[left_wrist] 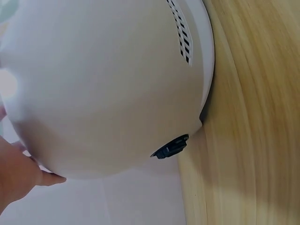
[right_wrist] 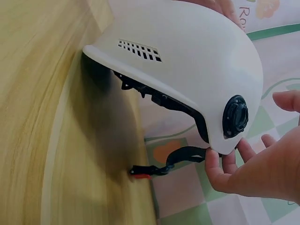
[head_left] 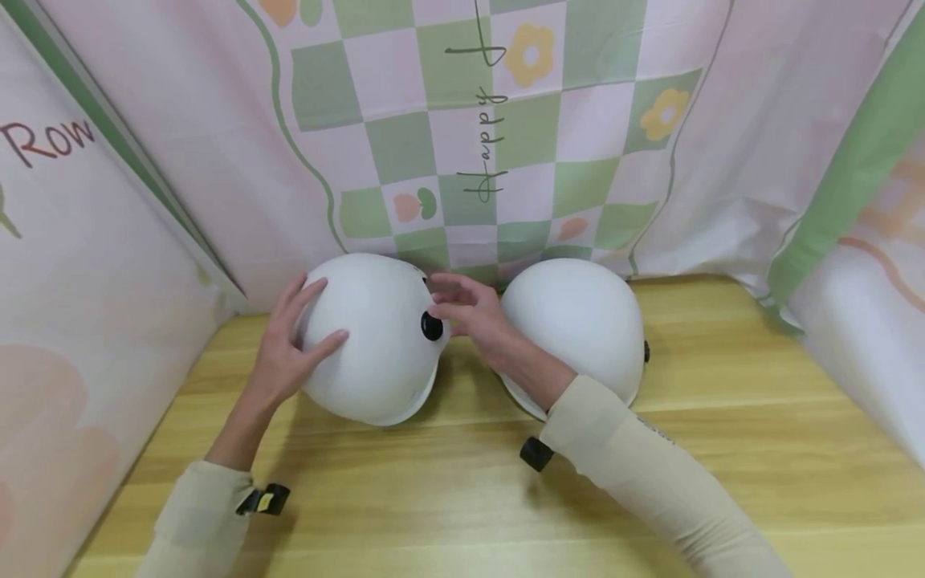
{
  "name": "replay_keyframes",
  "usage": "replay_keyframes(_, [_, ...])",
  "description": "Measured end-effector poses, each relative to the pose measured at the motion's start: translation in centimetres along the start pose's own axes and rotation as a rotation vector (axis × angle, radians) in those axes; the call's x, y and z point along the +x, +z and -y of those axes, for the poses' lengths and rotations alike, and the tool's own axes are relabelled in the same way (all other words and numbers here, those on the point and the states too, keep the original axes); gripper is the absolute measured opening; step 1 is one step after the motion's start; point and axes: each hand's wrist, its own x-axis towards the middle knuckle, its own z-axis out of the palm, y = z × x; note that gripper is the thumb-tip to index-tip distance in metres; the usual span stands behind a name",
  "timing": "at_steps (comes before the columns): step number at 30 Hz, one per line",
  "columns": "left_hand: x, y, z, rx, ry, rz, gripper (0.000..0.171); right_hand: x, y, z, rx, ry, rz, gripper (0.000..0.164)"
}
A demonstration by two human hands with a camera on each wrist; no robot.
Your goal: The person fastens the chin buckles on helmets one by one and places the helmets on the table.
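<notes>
A white helmet (head_left: 364, 337) with a black round side knob (head_left: 431, 326) sits tilted on the left. My left hand (head_left: 289, 341) spreads over its outer side and grips the dome, thumb and fingers apart. At the other side, my right hand (head_left: 477, 317) has its fingers at the helmet's lower edge, below the knob. In the right wrist view its thumb stands away from the shell, and a black strap (right_wrist: 187, 153) with a black and red buckle (right_wrist: 145, 172) hangs under the rim. Slotted vents (right_wrist: 139, 50) show near the helmet's front brim.
A second white helmet (head_left: 578, 321) stands on the wooden table (head_left: 433, 498) just right of the first, partly behind my right forearm. A patterned cloth (head_left: 535, 128) hangs at the back, and printed panels border the left and right sides.
</notes>
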Motion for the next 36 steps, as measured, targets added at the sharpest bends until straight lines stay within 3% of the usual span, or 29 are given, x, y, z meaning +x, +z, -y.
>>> replay_keyframes(16, [-0.4,-0.7,0.3,-0.061,-0.024,-0.014,0.074,-0.1,-0.6,0.8,0.039,-0.084,0.068,0.044])
replay_keyframes(21, [-0.5,-0.7,0.3,-0.005,-0.015,-0.002,0.074,-0.2,-0.8,1.1,0.012,-0.105,0.086,0.045])
replay_keyframes(27, [-0.5,-0.6,0.5,0.094,0.042,-0.019,0.073,-0.4,-1.0,1.4,-0.036,-0.108,0.097,0.045])
replay_keyframes(36, [-0.4,-0.5,0.4,0.140,0.073,-0.005,0.073,-0.5,-1.4,1.4,-0.050,-0.111,0.104,0.045])
